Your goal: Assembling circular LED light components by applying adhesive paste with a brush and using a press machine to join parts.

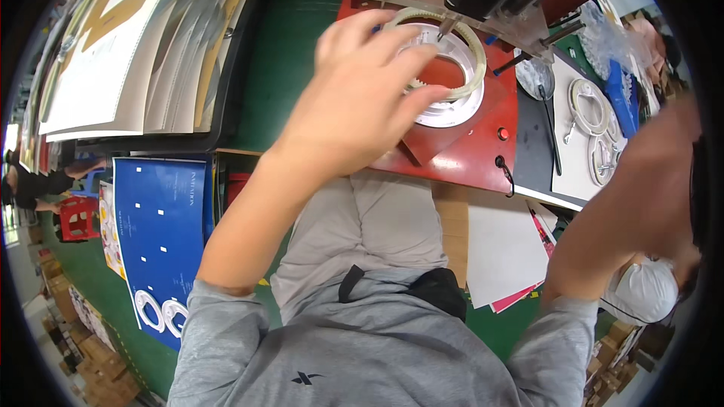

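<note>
Left hand [354, 98]: fingers apart over left side of pale ring [477, 53], contact unclear. Ring overlaps white ring [452, 115] on red base [486, 139], near pin [445, 28]. Right hand [664, 173] raised, blurred; can't tell its fingers. Risk: nudge skews ring, pin drop pinches fingers.

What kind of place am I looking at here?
Probably a factory or assembly workshop: the left hand is at a pale ring on a red bench machine, and cardboard boxes are piled at lower left.
</note>
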The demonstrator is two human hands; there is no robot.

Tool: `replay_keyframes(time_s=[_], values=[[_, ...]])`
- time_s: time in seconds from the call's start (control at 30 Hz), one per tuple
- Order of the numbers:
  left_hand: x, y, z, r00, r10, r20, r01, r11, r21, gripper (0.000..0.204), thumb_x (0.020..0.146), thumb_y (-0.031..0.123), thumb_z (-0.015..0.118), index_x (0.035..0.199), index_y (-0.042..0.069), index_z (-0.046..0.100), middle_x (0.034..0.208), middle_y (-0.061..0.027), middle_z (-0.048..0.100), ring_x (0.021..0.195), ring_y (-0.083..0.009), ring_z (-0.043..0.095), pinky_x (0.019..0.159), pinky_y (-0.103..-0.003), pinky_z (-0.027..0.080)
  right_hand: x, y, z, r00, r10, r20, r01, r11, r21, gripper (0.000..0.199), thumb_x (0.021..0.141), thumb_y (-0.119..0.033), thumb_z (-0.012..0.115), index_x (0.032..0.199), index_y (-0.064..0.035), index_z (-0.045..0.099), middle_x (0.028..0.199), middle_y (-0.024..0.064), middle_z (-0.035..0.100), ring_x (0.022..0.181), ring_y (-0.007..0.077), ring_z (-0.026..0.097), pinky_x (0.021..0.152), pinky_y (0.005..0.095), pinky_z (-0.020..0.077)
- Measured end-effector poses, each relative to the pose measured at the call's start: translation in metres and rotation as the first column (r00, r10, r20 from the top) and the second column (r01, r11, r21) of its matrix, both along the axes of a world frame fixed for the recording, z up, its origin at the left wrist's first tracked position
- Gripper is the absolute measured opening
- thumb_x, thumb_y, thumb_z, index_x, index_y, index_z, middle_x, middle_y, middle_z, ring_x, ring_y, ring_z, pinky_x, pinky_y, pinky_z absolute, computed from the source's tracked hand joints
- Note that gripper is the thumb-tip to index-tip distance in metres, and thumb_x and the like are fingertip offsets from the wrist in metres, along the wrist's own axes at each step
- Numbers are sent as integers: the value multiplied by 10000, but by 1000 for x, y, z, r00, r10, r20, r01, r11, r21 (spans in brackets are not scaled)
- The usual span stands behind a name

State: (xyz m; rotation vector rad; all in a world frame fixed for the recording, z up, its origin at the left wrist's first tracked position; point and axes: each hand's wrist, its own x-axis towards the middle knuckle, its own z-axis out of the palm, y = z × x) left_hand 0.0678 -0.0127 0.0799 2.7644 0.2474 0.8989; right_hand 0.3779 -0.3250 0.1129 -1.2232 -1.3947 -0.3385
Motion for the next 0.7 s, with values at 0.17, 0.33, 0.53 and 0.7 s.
replay_keyframes(time_s=[0.17, 0.33, 0.53, 0.7], values=[[-59, 19, -44, 974, 121, 192, -28, 904, -427, 281, 974, 124, 700, 1223, -5, 683, 1271, -171, 683, 1161, -334, 648, 1025, -402, 491, -174, 64, -4, 896, -442, -36, 429, 886, -176, 300, 1040, -90, 617, 1304, 52, 608, 1198, 186, 702, 1101, 352, 667, 1088, 514, 472], [-76, 17, -84, 978, 196, 67, -107, 753, -650, 393, 1022, 224, 652, 1328, -22, 620, 1311, -207, 649, 1218, -358, 622, 1073, -407, 460, -176, 53, -54, 795, -299, 528, 606, 342, -718, 482, 999, -160, 666, 1460, -45, 588, 1527, 169, 528, 1481, 390, 407, 1223, 513, 287], [-75, 17, -90, 971, 227, 79, -119, 739, -663, 368, 1038, 228, 616, 1308, -21, 630, 1288, -204, 658, 1214, -352, 622, 1071, -406, 461, -180, 56, -41, 774, -199, 601, 633, 276, -723, 614, 986, -331, 672, 1515, -43, 550, 1649, 111, 437, 1558, 391, 309, 1257, 557, 205], [-74, 17, -85, 972, 216, 97, -101, 748, -656, 370, 1029, 205, 633, 1322, -21, 625, 1312, -201, 645, 1223, -344, 617, 1074, -412, 467, -178, 52, -42, 810, -218, 545, 587, 308, -749, 667, 974, -385, 680, 1527, -40, 537, 1652, 125, 431, 1565, 400, 298, 1262, 570, 188]])
